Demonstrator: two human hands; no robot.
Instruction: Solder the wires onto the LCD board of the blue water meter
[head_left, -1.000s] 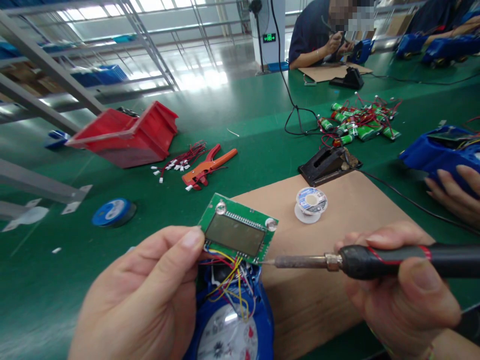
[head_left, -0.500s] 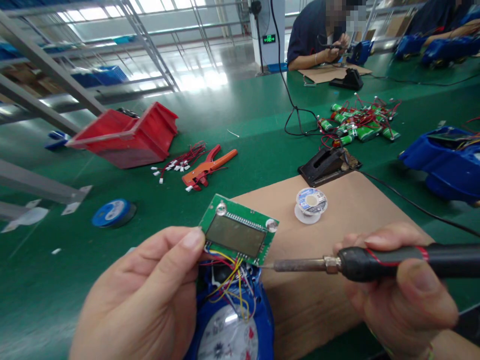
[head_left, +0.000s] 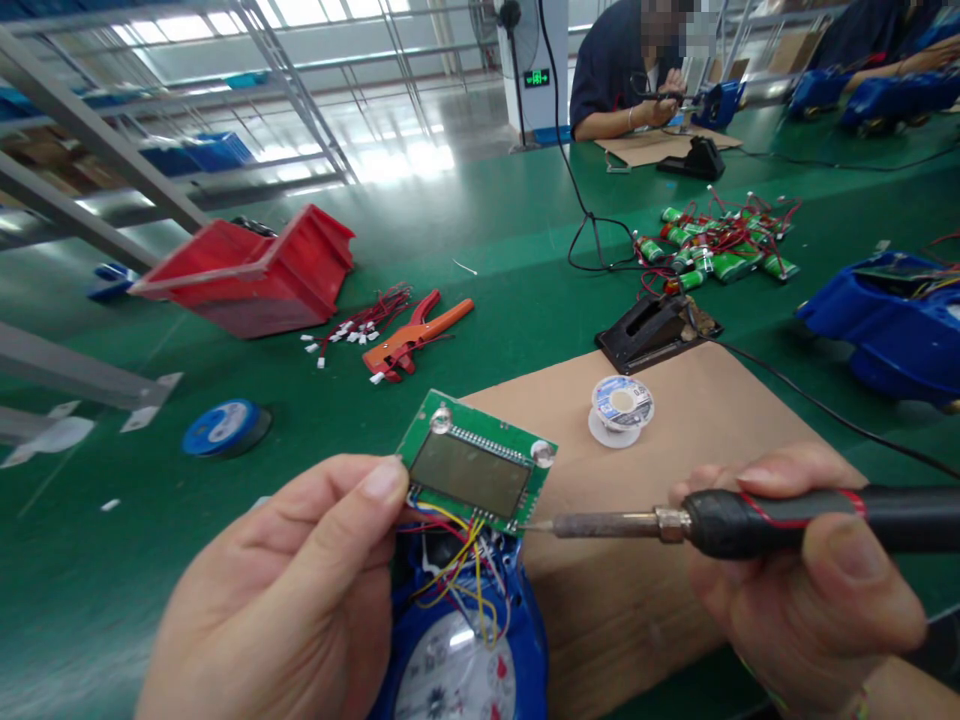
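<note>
My left hand point(head_left: 285, 600) pinches the left edge of a green circuit board point(head_left: 476, 465) with a grey display, held tilted above a blue round meter housing point(head_left: 465, 650). Thin yellow, red and white wires point(head_left: 461, 570) run from the board's lower edge down into the meter. My right hand point(head_left: 810, 600) is closed round the black handle of a soldering iron point(head_left: 750, 522). Its metal tip points left and touches the board's lower right corner.
A brown cardboard mat point(head_left: 675, 480) bears a solder spool point(head_left: 621, 405); a black iron stand point(head_left: 652, 330) sits behind it. Orange wire strippers point(head_left: 412, 340), red wire leads, a red bin point(head_left: 247, 270), a blue spool point(head_left: 223, 428), green batteries point(head_left: 720, 250) and blue housings point(head_left: 892, 320) lie around. A person works at the far end.
Another person's hand at the right edge on the blue housing has withdrawn from view. The iron tip drew back slightly, then returned to the board's corner.
</note>
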